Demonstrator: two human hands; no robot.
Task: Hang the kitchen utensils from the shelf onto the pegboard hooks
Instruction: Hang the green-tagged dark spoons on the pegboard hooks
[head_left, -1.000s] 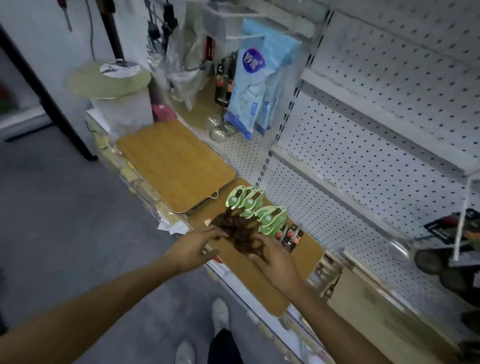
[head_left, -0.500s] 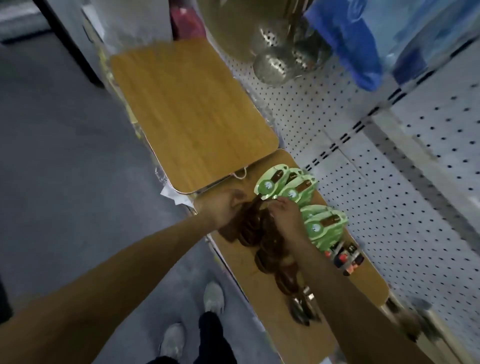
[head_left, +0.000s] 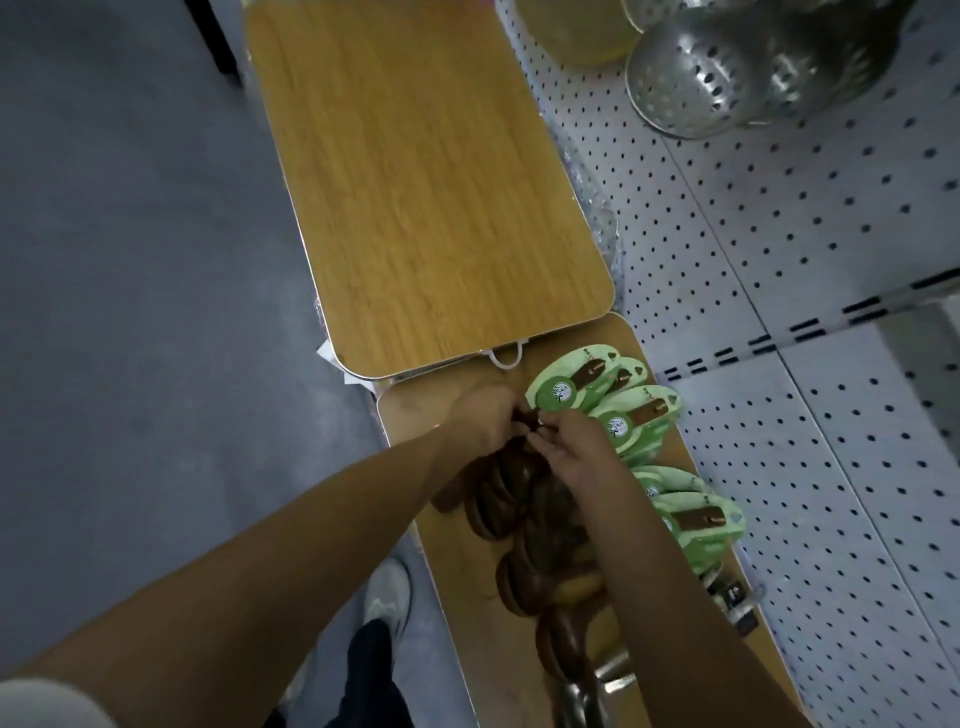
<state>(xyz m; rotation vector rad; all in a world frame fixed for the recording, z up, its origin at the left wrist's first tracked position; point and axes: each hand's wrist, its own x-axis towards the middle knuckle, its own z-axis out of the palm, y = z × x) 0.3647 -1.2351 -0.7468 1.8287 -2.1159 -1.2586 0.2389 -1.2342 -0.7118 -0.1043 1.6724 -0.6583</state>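
A pile of dark brown wooden spoons (head_left: 524, 519) with green card labels (head_left: 571, 389) lies on a wooden board (head_left: 410, 410) on the shelf. My left hand (head_left: 485, 415) and my right hand (head_left: 571, 441) meet over the handles at the far end of the pile. Both hands have curled fingers pinching a spoon handle (head_left: 530, 422) just below a green label. My right forearm covers part of the pile. The white pegboard (head_left: 831, 260) rises to the right of the shelf.
A larger wooden cutting board (head_left: 431, 182) lies beyond the spoons. Perforated metal strainers (head_left: 727, 67) hang at the top right. More green-carded spoons (head_left: 696, 519) and small packaged items (head_left: 735, 597) sit along the pegboard side. Grey floor (head_left: 130, 260) and my shoes (head_left: 387, 592) lie at left.
The view has closed in and tilted down onto the shelf. Both hands moved from the sides of the pile to its far end and now pinch a handle together.
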